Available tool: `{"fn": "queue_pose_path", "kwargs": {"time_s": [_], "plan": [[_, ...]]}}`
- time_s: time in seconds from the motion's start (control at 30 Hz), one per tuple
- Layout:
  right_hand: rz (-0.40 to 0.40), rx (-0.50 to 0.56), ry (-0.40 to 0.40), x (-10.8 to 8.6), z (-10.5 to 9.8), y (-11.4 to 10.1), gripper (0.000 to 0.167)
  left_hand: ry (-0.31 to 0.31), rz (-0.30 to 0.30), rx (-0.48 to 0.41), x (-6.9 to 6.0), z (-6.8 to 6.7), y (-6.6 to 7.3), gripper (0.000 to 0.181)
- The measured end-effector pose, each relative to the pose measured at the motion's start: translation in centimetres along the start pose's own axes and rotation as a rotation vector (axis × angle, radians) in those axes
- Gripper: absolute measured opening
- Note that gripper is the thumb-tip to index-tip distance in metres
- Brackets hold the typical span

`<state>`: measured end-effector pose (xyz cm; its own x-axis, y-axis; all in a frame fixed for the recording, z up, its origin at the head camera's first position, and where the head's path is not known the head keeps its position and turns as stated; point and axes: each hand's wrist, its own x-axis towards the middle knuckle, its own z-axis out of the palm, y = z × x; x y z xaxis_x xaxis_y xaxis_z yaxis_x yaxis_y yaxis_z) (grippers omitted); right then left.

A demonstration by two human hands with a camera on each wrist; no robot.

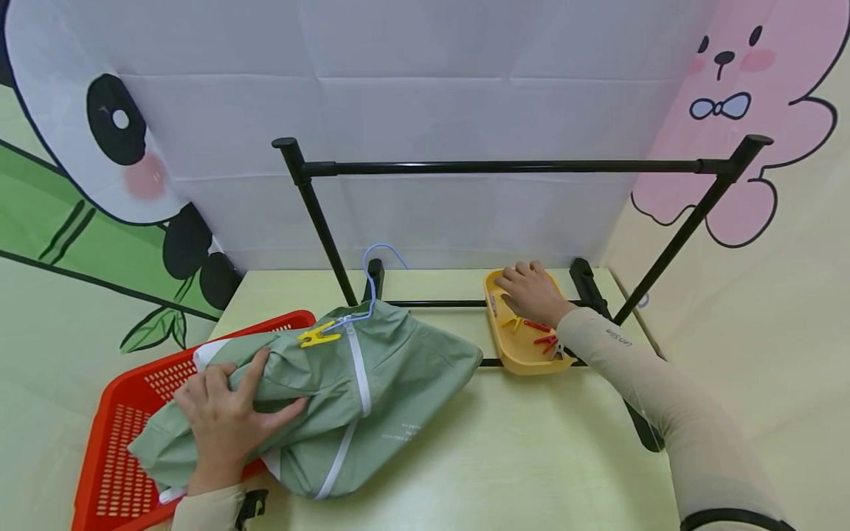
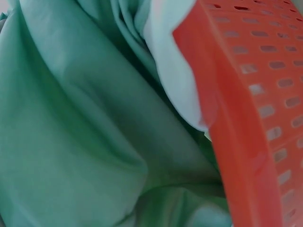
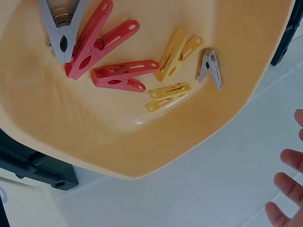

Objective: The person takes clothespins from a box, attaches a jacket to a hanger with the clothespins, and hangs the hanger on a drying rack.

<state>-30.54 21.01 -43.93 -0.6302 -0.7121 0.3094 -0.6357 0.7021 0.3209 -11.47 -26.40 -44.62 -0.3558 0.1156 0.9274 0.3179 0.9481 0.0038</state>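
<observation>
A light green zip jacket (image 1: 418, 369) with white zip trim lies partly over a red basket (image 1: 113, 442). The hook of a blue hanger (image 1: 369, 273) rises from its collar. A yellow clothespin (image 1: 319, 336) sits at the collar beside the hanger. My left hand (image 1: 226, 417) rests on the jacket's left part, thumb and forefinger spread apart. Only green cloth (image 2: 85, 118) and the basket's rim (image 2: 236, 123) fill the left wrist view. Over the far end of a yellow tray (image 1: 524, 358) is my right hand (image 1: 533, 291); its fingers (image 3: 289, 182) appear apart, holding nothing visible.
Red clothespins (image 3: 125, 73), yellow clothespins (image 3: 170, 92) and grey clothespins (image 3: 210, 68) lie in the tray. A black rack stands behind, its top bar (image 1: 505, 168) spanning above the table (image 1: 531, 442). The tray overlaps the rack's lower bars.
</observation>
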Motion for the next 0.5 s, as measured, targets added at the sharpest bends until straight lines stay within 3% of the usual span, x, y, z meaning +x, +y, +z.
{"fn": "queue_pose_path", "kwargs": {"time_s": [0.5], "plan": [[0.061,0.012,-0.086,0.03,0.67,0.81,0.031,-0.002,0.002,0.007,-0.15,0.08,-0.12,0.085]]}}
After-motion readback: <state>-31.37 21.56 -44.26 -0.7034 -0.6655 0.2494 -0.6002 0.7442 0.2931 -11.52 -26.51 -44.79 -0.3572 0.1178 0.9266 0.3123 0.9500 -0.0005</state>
